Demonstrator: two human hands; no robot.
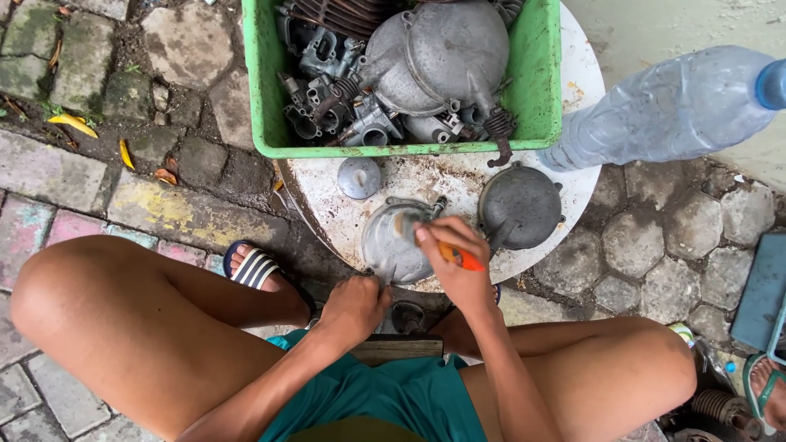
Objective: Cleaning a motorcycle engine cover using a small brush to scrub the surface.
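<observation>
My right hand point(455, 260) grips an orange-handled tool point(463, 260) and presses it onto a round grey metal cover point(389, 244) lying on a white round table point(327, 209). My left hand point(354, 304) is closed at the near edge of that cover, by the table rim; what it grasps is hidden. A second domed grey cover point(519, 205) lies to the right of the first. A small grey disc point(359, 177) sits to the upper left of it.
A green plastic crate point(266, 90) full of grey engine parts stands on the far half of the table. A clear plastic bottle point(667, 110) lies at the right. My bare knees flank the table, over a paved stone ground. Another person's sandalled foot point(765, 391) shows at the right edge.
</observation>
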